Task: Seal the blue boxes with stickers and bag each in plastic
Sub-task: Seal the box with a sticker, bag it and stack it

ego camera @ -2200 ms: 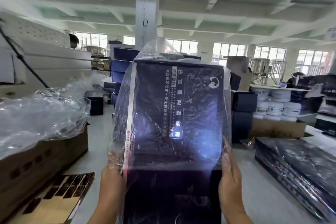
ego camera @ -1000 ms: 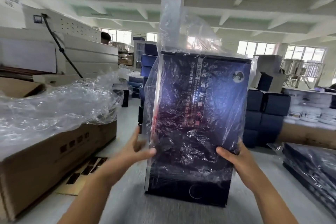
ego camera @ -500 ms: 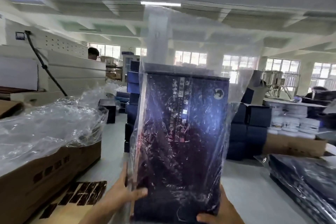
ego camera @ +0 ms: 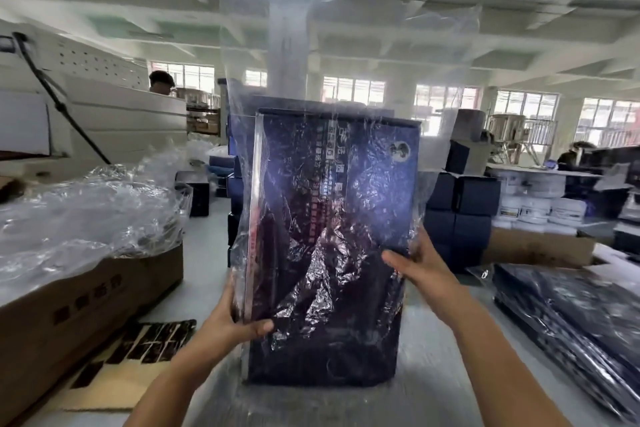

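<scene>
A tall dark blue box [ego camera: 349, 191] stands upright on the table in front of me. A clear plastic bag [ego camera: 284, 45] is pulled over it from the top, with its loose end rising well above the box. The bag's lower edge [ego camera: 311, 291] bunches around the box's middle, and the bottom part of the box is bare. My left hand [ego camera: 239, 319] grips the lower left edge of the box and the plastic, thumb on the front. My right hand [ego camera: 419, 263] pinches the bag at the right edge.
A cardboard carton [ego camera: 79, 302] heaped with clear plastic bags [ego camera: 83, 215] stands at left, a sticker sheet [ego camera: 138, 354] beside it. Bagged blue boxes [ego camera: 571, 315] lie stacked at right. Dark blue boxes [ego camera: 460, 204] are piled behind. A person [ego camera: 161, 81] works far left.
My hands came up into view. The right hand rose to the bag's right edge and the left took the lower left edge. The bag's loose top reaches higher.
</scene>
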